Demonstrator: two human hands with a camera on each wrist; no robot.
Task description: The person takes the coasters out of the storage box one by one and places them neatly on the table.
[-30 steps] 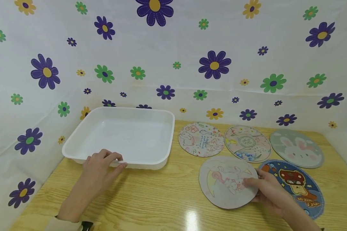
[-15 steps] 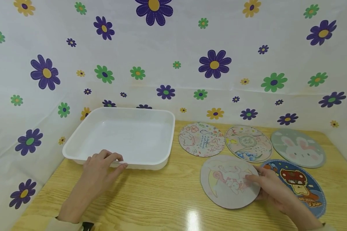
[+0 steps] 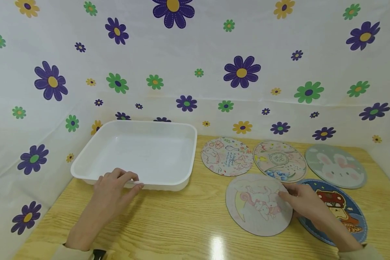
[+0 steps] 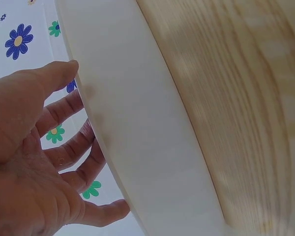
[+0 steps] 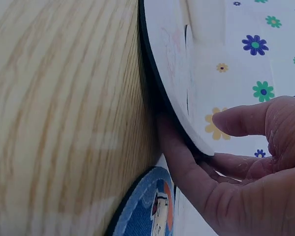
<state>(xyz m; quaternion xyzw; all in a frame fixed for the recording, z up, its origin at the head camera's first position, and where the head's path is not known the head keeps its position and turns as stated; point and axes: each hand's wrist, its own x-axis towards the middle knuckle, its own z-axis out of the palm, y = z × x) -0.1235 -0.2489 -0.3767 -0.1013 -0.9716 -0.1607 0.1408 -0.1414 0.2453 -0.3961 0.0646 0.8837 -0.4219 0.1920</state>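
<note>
In the head view my left hand [image 3: 113, 191] rests at the near rim of a white plastic tray [image 3: 182, 184], fingertips on the rim. The left wrist view shows my thumb and fingertips touching the tray's edge [image 4: 132, 123]. My right hand [image 3: 307, 202] is at the right edge of a pale round mat [image 3: 256, 216] printed with a moon and rabbits. Seen from the right wrist, its fingers [image 5: 187, 167] reach under the mat's slightly raised edge [image 5: 169, 93]. The thumb stands above, apart from the mat. A blue bear-print round mat [image 3: 347, 213] lies partly under my right hand and forearm.
Behind lie a pink-and-white rabbit-print mat [image 3: 227, 159], a floral mat [image 3: 279, 160] and a grey-green rabbit mat [image 3: 336, 166], in a row on the wooden table [image 3: 182, 224]. A flower-printed cloth [image 3: 201, 47] hangs behind and at both sides.
My right thumb has shifted back toward the pale mat's right edge, and the right hand has risen slightly in view. The mat has barely moved. My left hand stays on the tray rim.
</note>
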